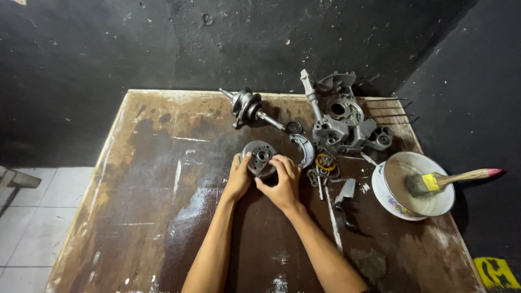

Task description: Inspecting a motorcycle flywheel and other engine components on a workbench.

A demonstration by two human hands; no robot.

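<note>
Round grey metal engine part point(260, 157) sits near the middle of the tabletop point(157, 217), gripped from both sides. Left hand point(237, 176) clasps its left edge, thumb up on the rim; right hand point(282, 182) wraps its right and lower edge, fingers curled over the face. Both forearms reach in from below, converging. The worn, stained brown tabletop also carries a crankshaft point(248, 107), an engine casing point(342, 116), a chain point(321, 169) and a bowl point(418, 187) holding a paintbrush point(450, 180). Black walls stand behind; pale floor tiles show at left.

A crankshaft point(248, 107), engine casing point(343, 120) and bowl point(392, 174) holding a paintbrush point(451, 179) lie around.
</note>
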